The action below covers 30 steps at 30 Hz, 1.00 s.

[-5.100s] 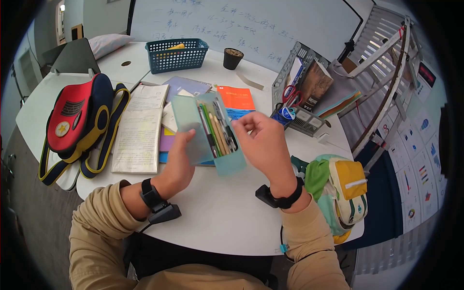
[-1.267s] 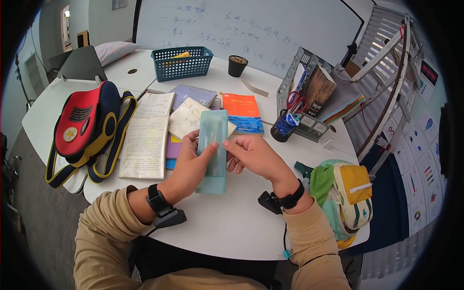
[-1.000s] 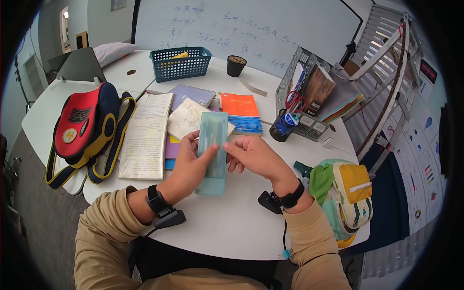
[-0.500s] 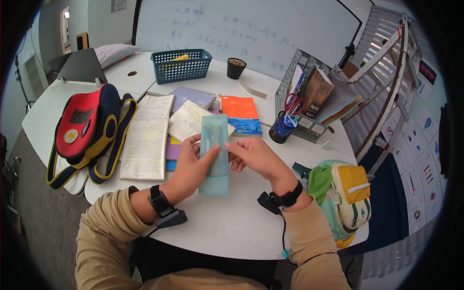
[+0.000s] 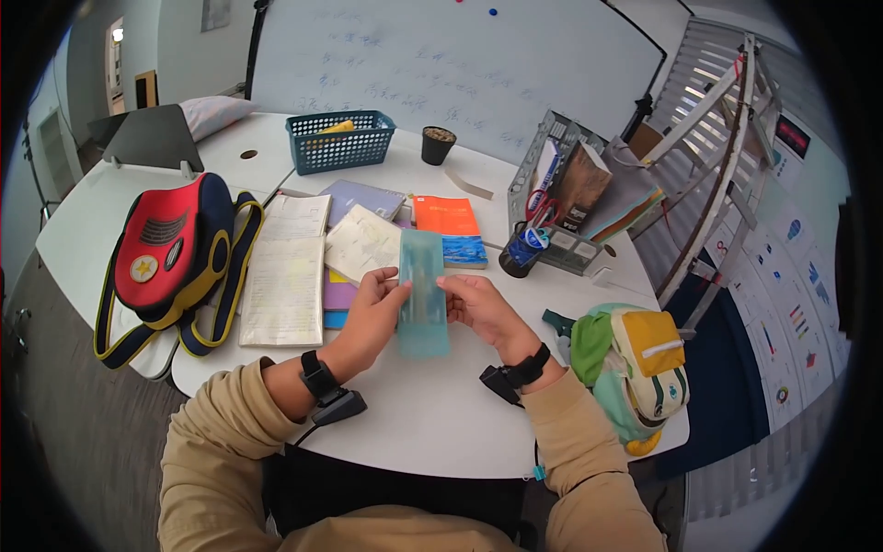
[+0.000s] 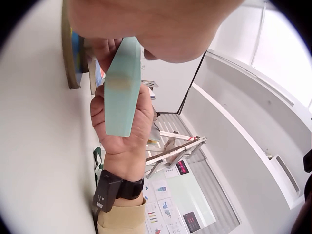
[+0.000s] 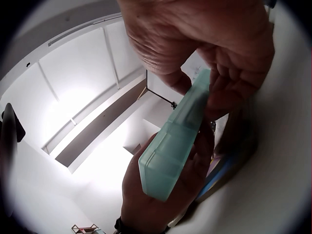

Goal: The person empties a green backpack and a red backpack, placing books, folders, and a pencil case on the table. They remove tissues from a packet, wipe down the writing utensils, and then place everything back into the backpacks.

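A translucent teal pencil case (image 5: 424, 304), its lid closed, is held upright above the table between both hands. My left hand (image 5: 370, 317) grips its left long edge, thumb on the front and fingers behind. Opposite it, my right hand (image 5: 489, 315) pinches the right edge between thumb and fingers. The left wrist view shows the case (image 6: 122, 92) side-on, with the right hand (image 6: 122, 122) around its far edge. In the right wrist view the case (image 7: 173, 146) spans both hands; blurred shapes show faintly through its wall.
Books and papers (image 5: 285, 276) lie behind the case, beside an orange book (image 5: 446, 216). A red backpack (image 5: 170, 248) stands left, a green and yellow bag (image 5: 639, 363) right. Farther back are a teal basket (image 5: 340, 147), a potted plant (image 5: 438, 147), a pen cup (image 5: 521, 253) and a grey file rack (image 5: 575, 248).
Five seconds ago the case was open, with pens showing; its lid is now closed. Since half a second ago, the head view has shifted and the right hand sits slightly differently on the edge.
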Motion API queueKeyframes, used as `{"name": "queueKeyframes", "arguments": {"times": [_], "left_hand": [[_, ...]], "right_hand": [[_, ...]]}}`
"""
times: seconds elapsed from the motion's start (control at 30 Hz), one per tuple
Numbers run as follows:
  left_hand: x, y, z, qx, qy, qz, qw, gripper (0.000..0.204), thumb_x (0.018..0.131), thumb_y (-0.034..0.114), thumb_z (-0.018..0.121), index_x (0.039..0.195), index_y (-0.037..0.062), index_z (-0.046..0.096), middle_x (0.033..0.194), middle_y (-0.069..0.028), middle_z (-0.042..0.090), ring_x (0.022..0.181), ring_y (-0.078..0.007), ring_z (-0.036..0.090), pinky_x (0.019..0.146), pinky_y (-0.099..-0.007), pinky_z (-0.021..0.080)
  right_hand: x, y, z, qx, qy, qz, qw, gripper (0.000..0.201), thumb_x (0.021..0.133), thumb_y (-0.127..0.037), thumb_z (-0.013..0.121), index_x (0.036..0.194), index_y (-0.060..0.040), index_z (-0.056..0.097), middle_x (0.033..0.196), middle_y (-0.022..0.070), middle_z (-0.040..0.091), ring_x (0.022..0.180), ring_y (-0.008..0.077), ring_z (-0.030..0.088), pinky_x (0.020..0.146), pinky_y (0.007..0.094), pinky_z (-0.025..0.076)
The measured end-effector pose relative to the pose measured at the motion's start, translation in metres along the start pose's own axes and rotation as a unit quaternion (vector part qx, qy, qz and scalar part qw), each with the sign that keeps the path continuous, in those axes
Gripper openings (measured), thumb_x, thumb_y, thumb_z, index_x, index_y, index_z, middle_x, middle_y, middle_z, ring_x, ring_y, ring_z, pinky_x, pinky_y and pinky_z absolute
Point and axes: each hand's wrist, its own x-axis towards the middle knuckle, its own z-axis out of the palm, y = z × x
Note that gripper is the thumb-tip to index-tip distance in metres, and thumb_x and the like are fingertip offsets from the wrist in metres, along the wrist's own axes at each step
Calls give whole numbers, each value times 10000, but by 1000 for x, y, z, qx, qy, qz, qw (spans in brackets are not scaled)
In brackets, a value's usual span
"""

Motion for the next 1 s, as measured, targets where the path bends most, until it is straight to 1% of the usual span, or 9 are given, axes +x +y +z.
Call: {"name": "queueKeyframes", "arguments": {"times": [0.03, 0.23, 0.33, 0.43, 0.53, 0.67, 0.73, 0.87, 1.0], "left_hand": [[0, 0, -1, 25, -14, -12, 1000, 599, 1106, 156, 742, 1576, -59, 439, 1327, -129, 707, 1168, -172, 696, 956, -310, 580], [-4, -8, 3, 108, -115, 26, 987, 558, 1115, 86, 716, 1585, -82, 467, 1411, -174, 720, 1255, -195, 720, 1064, -328, 587], [-5, -16, 4, 111, -117, 58, 985, 591, 1090, 101, 756, 1563, -130, 488, 1385, -209, 732, 1213, -218, 748, 1047, -338, 608], [-3, -19, 1, 117, -121, 91, 982, 563, 1103, 107, 740, 1559, -132, 513, 1391, -209, 741, 1249, -215, 737, 1065, -338, 599], [-3, -19, 3, 93, -111, 75, 987, 538, 1118, 108, 722, 1564, -124, 528, 1398, -205, 746, 1258, -206, 732, 1078, -336, 591], [-7, -19, 8, 106, -108, 113, 982, 530, 1147, 117, 696, 1602, -80, 507, 1415, -173, 743, 1241, -175, 722, 1069, -327, 580], [-9, -20, 11, 112, -110, 145, 977, 532, 1142, 105, 701, 1602, -69, 498, 1424, -180, 742, 1238, -180, 726, 1070, -332, 586], [-9, -20, 11, 56, -99, 131, 985, 555, 1123, 45, 705, 1603, -36, 439, 1456, -205, 731, 1285, -203, 718, 1078, -341, 601], [-9, -19, 12, 23, -82, 140, 987, 562, 1118, 18, 695, 1609, -46, 431, 1494, -202, 711, 1315, -203, 708, 1096, -346, 596]], "right_hand": [[0, 6, -6, 17, 6, 0, 1000, 302, 1126, -395, 720, 1115, -98, 773, 1006, 16, 784, 895, 108, 712, 821, 279, 554], [-16, 29, -28, 109, 34, -23, 993, 316, 1143, -401, 706, 1200, -95, 760, 1065, 19, 796, 956, 117, 728, 846, 285, 560], [-25, 41, -35, 128, 22, -44, 991, 334, 1154, -377, 697, 1285, -74, 743, 1140, 36, 803, 1018, 142, 751, 878, 304, 590], [-30, 47, -35, 126, 8, -52, 991, 346, 1160, -362, 692, 1323, -59, 731, 1185, 52, 806, 1064, 163, 766, 904, 319, 609], [-30, 45, -34, 122, 3, -49, 991, 378, 1154, -366, 703, 1345, -40, 717, 1210, 71, 800, 1087, 187, 764, 931, 335, 613], [-30, 44, -36, 137, 3, -46, 990, 401, 1145, -362, 717, 1361, -25, 703, 1245, 95, 792, 1112, 208, 765, 956, 349, 620], [-32, 43, -36, 138, -8, -54, 989, 405, 1141, -362, 723, 1357, -19, 705, 1255, 98, 788, 1117, 213, 766, 956, 353, 621], [-40, 38, -32, 103, -40, -61, 992, 397, 1119, -335, 762, 1354, -18, 716, 1247, 85, 788, 1102, 213, 771, 943, 359, 626], [-39, 43, -27, 59, -42, -88, 993, 374, 1078, -262, 821, 1357, -30, 729, 1208, 56, 795, 1091, 188, 765, 927, 344, 623]]}}
